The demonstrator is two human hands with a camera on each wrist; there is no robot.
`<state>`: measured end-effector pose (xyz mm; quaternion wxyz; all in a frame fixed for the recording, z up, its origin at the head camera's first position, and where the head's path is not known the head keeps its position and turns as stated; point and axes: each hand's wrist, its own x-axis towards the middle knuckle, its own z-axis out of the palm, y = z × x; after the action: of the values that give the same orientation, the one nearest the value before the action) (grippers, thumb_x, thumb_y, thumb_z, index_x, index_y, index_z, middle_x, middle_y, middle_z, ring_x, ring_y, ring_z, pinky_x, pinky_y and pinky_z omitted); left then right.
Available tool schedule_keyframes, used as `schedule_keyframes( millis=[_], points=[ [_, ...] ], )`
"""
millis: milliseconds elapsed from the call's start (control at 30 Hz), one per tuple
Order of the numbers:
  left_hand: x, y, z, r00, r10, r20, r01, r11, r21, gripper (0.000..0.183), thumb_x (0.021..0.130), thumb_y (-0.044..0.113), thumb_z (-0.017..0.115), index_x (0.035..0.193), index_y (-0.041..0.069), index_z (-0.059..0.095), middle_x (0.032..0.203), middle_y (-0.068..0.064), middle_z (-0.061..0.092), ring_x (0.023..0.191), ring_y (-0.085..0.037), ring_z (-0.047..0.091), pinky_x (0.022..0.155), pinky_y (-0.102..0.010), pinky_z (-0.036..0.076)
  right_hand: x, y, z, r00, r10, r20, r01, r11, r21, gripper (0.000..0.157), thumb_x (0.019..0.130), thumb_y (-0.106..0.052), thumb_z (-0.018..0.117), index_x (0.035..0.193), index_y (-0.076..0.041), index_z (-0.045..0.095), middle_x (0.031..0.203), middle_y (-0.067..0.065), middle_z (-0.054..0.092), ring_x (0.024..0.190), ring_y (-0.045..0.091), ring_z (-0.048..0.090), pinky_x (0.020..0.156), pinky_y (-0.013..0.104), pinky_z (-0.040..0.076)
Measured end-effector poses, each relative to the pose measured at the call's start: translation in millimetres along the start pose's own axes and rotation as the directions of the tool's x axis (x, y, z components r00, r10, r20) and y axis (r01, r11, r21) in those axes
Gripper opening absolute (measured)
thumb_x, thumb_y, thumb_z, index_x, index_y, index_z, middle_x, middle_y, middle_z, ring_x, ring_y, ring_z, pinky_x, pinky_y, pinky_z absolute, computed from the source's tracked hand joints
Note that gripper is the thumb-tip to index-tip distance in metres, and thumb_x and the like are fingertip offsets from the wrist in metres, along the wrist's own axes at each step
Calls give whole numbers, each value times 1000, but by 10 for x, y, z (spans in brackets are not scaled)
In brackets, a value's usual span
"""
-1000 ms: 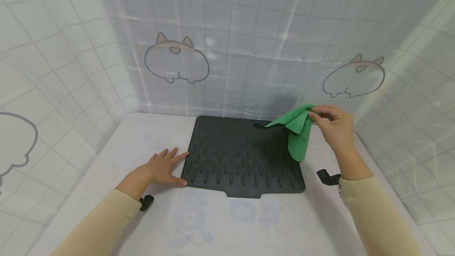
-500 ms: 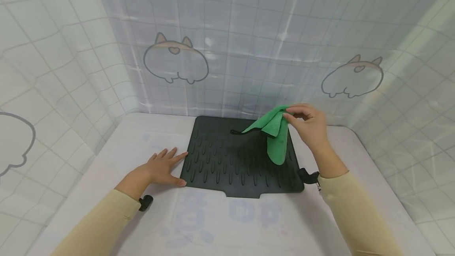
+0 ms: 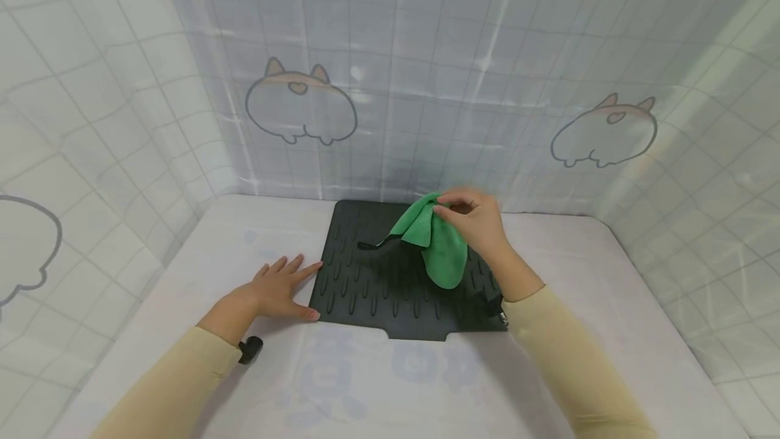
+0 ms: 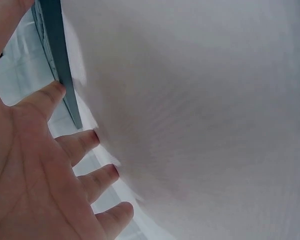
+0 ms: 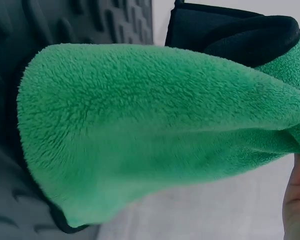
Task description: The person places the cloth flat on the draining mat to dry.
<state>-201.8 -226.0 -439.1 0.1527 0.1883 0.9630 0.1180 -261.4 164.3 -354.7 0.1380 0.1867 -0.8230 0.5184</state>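
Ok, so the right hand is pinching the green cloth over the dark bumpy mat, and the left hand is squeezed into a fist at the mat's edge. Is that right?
Not quite: the left hand isn't a fist. The head view shows it spread open at the mat's edge. The right hand is pinching the green cloth over the dark bumpy mat.

Free room left of cloth [image 3: 447, 259]

Faint tabletop markings [image 3: 416, 363], none readable
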Motion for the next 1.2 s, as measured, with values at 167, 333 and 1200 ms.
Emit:
schedule_keyframes(
  millis=[167, 333, 1200],
  points=[
    [14, 13, 41, 1000, -1, 15, 1, 1000, -9, 109, 75, 71, 73, 158, 14, 32, 160, -31, 21, 143, -59, 18, 110, -75, 14, -29, 124, 191, 992, 96, 77, -97, 995, 3, 17, 88, -20, 80, 102, -11, 79, 114, 4, 70, 92, 20, 68, 76, 34, 58],
    [16, 19, 51, 1000, -5, 13, 5, 1000, 4, 108, 75, 70, 74, 158, 15, 32, 160, -30, 21, 143, -58, 18, 110, -74, 14, -39, 214, 307, 986, 114, 124, -115, 993, 1, 15, 89, -17, 78, 103, -11, 78, 113, 4, 71, 93, 21, 68, 78, 36, 58],
    [-13, -1, 10, 1000, -10, 17, 10, 1000, 4, 108, 75, 70, 73, 158, 15, 31, 160, -30, 20, 143, -59, 18, 110, -74, 13, -82, 403, 580, 914, 220, 341, -166, 969, -181, 14, 89, -19, 78, 103, -15, 78, 105, -1, 72, 95, 17, 67, 80, 33, 56]
  ],
)
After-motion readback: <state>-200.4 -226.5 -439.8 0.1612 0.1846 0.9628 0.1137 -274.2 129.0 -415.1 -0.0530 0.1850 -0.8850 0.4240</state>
